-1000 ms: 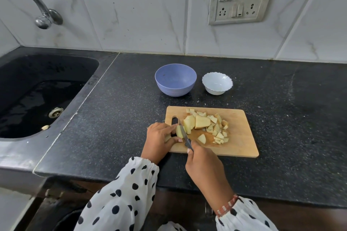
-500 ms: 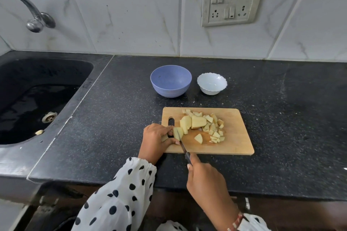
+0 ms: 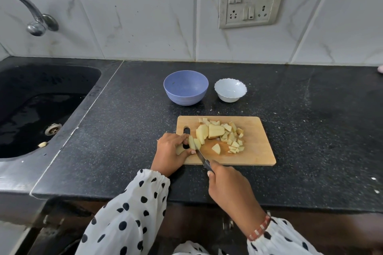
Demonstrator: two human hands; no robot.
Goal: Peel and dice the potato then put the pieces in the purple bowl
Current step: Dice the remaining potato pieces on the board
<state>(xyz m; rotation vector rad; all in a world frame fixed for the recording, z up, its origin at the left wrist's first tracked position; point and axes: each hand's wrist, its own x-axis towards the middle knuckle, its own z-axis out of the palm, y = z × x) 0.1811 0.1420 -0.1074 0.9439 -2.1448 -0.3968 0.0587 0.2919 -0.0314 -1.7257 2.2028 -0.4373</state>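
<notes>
At the far left I see the dark sink (image 3: 49,97) under the tap (image 3: 35,23). Moving right, my left hand (image 3: 172,154) pinches a potato wedge (image 3: 193,143) at the left end of the cutting board (image 3: 259,151). The knife (image 3: 202,157) runs from that wedge back into my right hand (image 3: 230,186), fingers wrapped round its handle. Diced pieces (image 3: 230,136) heap mid-board. Beyond the board sits the purple bowl (image 3: 186,87), the white bowl (image 3: 230,90) just right of it.

white bowl (image 3: 230,90): on the dark surface (image 3: 310,130)
sink (image 3: 12,167): far left, tap (image 3: 35,20) above
switch panel (image 3: 251,1): on tiled wall
</notes>
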